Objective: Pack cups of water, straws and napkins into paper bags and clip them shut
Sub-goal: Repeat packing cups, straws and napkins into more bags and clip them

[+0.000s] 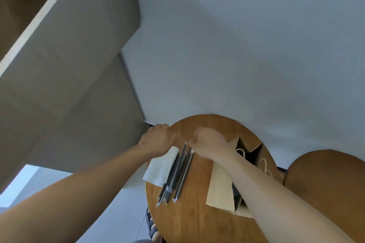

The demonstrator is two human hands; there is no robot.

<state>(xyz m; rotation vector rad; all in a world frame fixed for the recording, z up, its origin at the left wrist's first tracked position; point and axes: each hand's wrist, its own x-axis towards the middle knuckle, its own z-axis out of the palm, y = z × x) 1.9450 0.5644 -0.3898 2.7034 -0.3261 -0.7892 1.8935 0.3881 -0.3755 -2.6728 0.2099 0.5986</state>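
One right hand (209, 142) curled on straws (180, 169)

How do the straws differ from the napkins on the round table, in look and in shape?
The straws are black, long and thin; the napkins are white, flat and broad. The straws have clear wrappers; the napkins show none. Both lie on the table, side by side.

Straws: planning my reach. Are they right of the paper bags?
No, the straws lie left of the paper bags, beside the napkins.
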